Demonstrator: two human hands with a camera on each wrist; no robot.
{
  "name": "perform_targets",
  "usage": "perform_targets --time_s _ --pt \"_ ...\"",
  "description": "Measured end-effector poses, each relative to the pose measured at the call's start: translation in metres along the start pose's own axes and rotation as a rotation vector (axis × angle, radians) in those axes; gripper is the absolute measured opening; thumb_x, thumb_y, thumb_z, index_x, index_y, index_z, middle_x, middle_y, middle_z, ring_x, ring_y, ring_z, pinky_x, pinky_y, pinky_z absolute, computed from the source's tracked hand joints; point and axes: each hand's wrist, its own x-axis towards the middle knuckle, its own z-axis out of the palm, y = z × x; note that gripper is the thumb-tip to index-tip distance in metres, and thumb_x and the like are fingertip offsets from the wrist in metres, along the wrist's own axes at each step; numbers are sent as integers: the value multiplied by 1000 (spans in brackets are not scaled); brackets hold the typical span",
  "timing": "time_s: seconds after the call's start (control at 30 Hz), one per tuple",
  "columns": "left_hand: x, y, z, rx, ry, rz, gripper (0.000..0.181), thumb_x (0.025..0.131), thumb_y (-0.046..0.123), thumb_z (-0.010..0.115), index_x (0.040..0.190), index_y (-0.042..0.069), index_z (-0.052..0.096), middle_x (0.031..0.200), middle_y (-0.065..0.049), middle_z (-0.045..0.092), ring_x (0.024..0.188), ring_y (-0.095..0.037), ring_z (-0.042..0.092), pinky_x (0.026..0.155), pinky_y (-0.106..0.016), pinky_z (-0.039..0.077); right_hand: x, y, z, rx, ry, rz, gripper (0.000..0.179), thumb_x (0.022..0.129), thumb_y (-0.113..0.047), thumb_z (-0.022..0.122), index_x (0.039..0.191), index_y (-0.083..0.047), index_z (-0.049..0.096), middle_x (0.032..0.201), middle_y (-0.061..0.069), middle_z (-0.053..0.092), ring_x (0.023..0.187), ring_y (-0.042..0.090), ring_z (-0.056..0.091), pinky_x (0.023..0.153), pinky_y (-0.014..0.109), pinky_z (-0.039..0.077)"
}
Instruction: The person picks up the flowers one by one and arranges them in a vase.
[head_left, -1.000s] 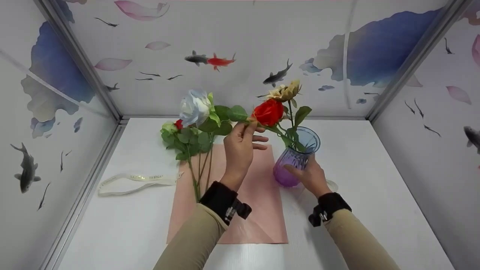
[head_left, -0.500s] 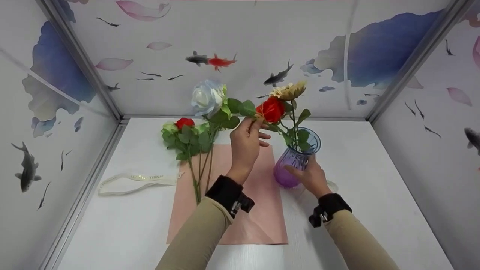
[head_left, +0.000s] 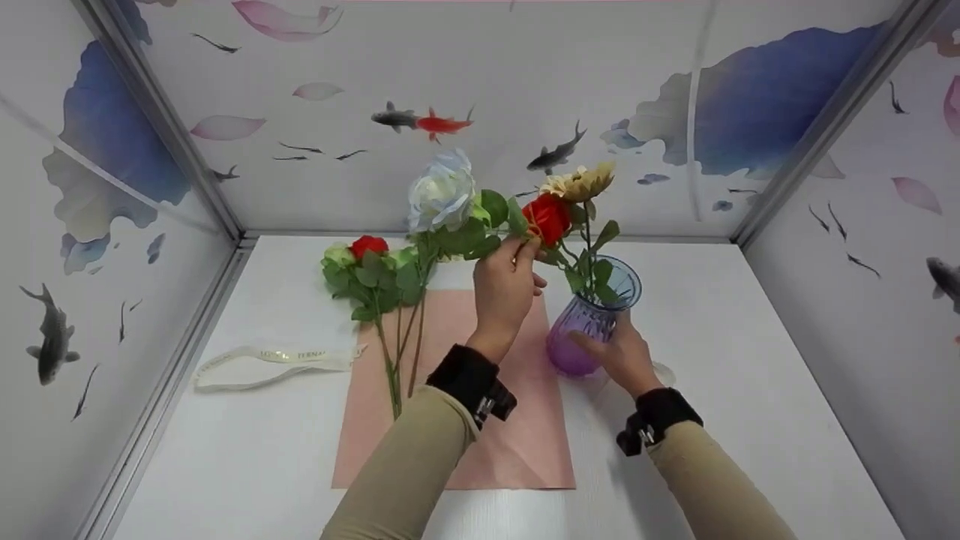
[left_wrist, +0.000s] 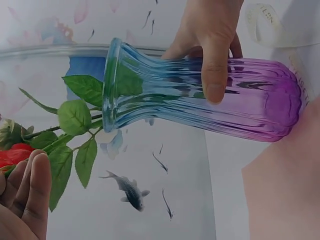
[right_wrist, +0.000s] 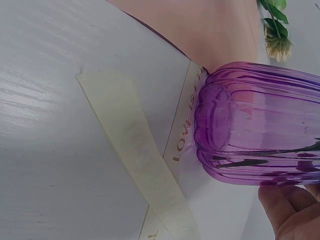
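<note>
My right hand [head_left: 628, 354] grips a ribbed glass vase [head_left: 576, 341], blue at the mouth and purple at the base, thumb on its near side. Inside the vase stand a red rose [head_left: 546, 217] and a beige daisy-like flower [head_left: 594, 182]; a dark stem shows through the purple glass [right_wrist: 260, 120]. My left hand [head_left: 505, 296] pinches a flower stem just below the red bloom, fingertips amid leaves. A pale blue rose [head_left: 442, 193] leans in from the left, its leaves reaching the fingers; I cannot tell whether the pinched stem is its own. The left wrist view shows the left fingers [left_wrist: 37, 185] beside the red petals.
A pink paper sheet [head_left: 517, 442] lies mid-table. Left of it rest a bunch of flowers [head_left: 379, 281], stems across the paper, and a cream printed ribbon [head_left: 270, 358]. Another ribbon [right_wrist: 135, 145] runs by the vase base. Walls printed with fish enclose the table's back and sides.
My left hand has moved right, and the pale blue rose has swung right and slightly up with it. The red rose has shifted a little right. The right hand and vase stay put.
</note>
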Motion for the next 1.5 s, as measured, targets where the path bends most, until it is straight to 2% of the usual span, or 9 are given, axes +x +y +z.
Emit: perform_targets --time_s 0.23,0.43,0.53,0.7,0.93,1.17,1.27,1.4,1.5 --pt "0 -6 6 86 3 13 19 104 21 62 103 5 72 83 -6 75 51 -10 65 50 -20 52 0 -1 1 -5 15 -11 118 81 -63 79 162 -14 9 159 25 38 144 44 41 116 59 33" --pt "-2 -12 14 158 -23 9 20 104 25 62 99 7 70 80 -6 73 50 -7 64 55 -23 52 0 0 0 3 14 -14 121 80 -64 79 163 -16 5 160 25 36 145 44 39 116 61 33" --pt "-4 -16 17 160 -37 -19 21 103 26 63 95 7 69 76 -7 72 51 -8 64 60 -26 54 -1 0 1 6 17 -17 122 79 -65 79 163 -16 5 159 25 37 144 45 40 115 61 34" --pt "-5 -17 21 165 -59 -72 20 101 26 66 97 7 72 78 -6 73 48 -7 63 64 -27 54 -2 0 1 -6 29 -42 121 80 -63 79 163 -14 7 157 26 40 142 45 43 114 60 35" --pt "-4 -17 24 167 -82 -126 21 100 24 68 89 7 73 61 -3 68 42 -8 60 61 -27 52 -2 1 0 -20 36 -54 117 82 -60 79 162 -8 11 155 28 42 140 46 45 113 59 37" --pt "-3 -18 26 137 -68 -163 24 98 17 68 77 7 65 61 -4 64 41 -10 56 52 -25 48 -2 1 0 -34 42 -62 115 82 -60 79 161 -9 13 153 29 44 138 47 47 113 59 38" --pt "-2 -20 28 115 -71 -192 25 99 14 66 75 10 60 62 0 59 44 -9 52 49 -23 42 -1 1 0 -37 39 -58 116 81 -62 79 161 -10 12 153 29 44 138 47 47 113 60 38" --pt "0 -20 30 122 -71 -225 25 100 14 65 76 12 57 69 3 54 57 -11 48 56 -24 38 -1 1 0 -37 38 -57 118 81 -64 78 161 -9 11 153 30 44 138 47 46 112 60 38" --pt "1 -21 31 131 -69 -233 22 100 14 65 79 9 60 72 2 55 65 -13 46 61 -25 37 -1 1 0 -36 36 -56 118 81 -64 78 161 -8 11 153 29 43 139 47 46 113 60 38"
